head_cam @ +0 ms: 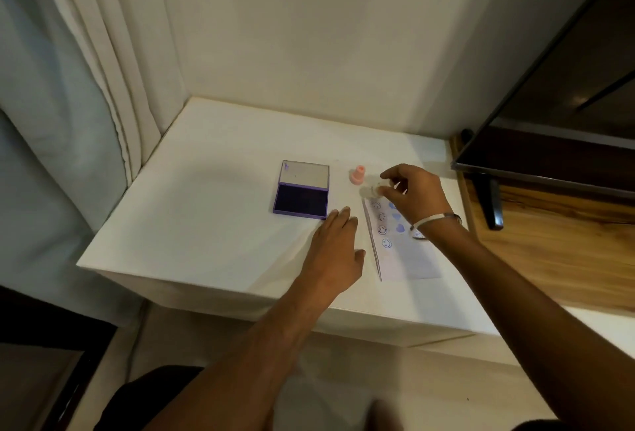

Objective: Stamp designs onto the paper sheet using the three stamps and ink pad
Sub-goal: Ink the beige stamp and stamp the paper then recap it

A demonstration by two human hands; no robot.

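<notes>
A purple ink pad (301, 202) lies open on the white table (206, 217), its lid tilted back. A pink stamp (357, 175) stands upright to its right. My right hand (417, 195) pinches a white stamp (371, 191) just above the far end of the paper sheet (403, 252). The sheet carries a column of smiley prints and a column of blue heart prints. My left hand (338, 248) rests flat on the table, fingers straight, between the ink pad and the sheet's left edge. A third stamp is not visible.
A dark TV screen (549, 114) on a black stand (491, 203) sits on a wooden surface at the right. White walls close off the back, and a curtain (86, 87) hangs at the left. The table's front edge runs below my left forearm.
</notes>
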